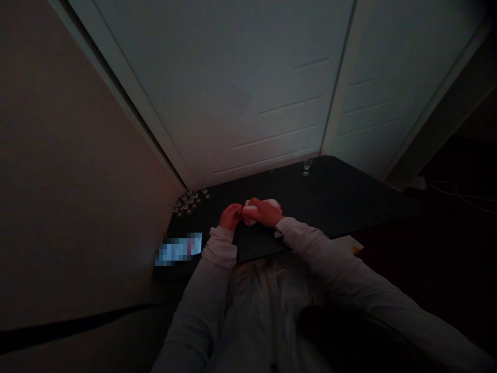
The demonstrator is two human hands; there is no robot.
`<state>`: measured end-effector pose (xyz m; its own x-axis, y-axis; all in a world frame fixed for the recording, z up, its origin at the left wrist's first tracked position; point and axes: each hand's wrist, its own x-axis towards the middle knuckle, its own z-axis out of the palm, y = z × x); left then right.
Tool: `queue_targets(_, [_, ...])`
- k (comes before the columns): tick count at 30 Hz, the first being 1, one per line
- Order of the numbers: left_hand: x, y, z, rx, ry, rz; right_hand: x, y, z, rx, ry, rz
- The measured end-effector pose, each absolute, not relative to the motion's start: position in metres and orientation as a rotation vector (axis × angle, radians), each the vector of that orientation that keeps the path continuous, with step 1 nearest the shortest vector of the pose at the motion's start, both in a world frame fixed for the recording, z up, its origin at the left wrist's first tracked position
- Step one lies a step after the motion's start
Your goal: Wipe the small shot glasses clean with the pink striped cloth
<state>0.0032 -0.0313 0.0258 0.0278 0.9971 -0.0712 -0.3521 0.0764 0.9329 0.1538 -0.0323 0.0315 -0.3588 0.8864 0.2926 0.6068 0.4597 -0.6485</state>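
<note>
In dim, reddish light my two hands meet over the dark table point(310, 202). My right hand point(267, 212) is closed on a crumpled white cloth or tissue point(249, 216), part of which also shows behind the knuckles. Right beside it, my left hand point(232, 216) has its fingers curled against the cloth. Whatever those fingers hold is too dark and small to name. Several small stemmed glasses point(189, 202) stand grouped at the table's far left corner. One more stemmed glass point(306, 167) stands alone near the back edge, to the right.
A lit, blurred-out screen or sheet point(178, 249) lies on the table's left end. Behind the table rise white panels point(240, 134) with grooved lines and hearts. A wall point(97, 181) borders the left side. Something pale point(347, 243) shows below the front edge; a cable point(462, 194) runs at right.
</note>
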Motion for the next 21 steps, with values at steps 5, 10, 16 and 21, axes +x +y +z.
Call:
queue_targets(5, [0.0050,-0.0340,0.0278,0.928,0.962,1.273,0.1549,-0.0312,0.0325,-1.237,-2.089,0.542])
queue_targets(10, [0.0050,-0.0341,0.0283,0.946,0.957,1.257,0.1555,-0.0309,0.0327,-1.236,-2.054,0.528])
queue_targets(16, [0.0049,-0.0322,0.0268,0.926,0.958,1.266,0.1538,-0.0290,0.0312,-1.154,-1.969,0.680])
queue_targets(21, [0.0043,-0.0296,0.0242,0.942,0.972,1.279,0.1541,-0.0277,0.0297,-1.077,-1.963,0.696])
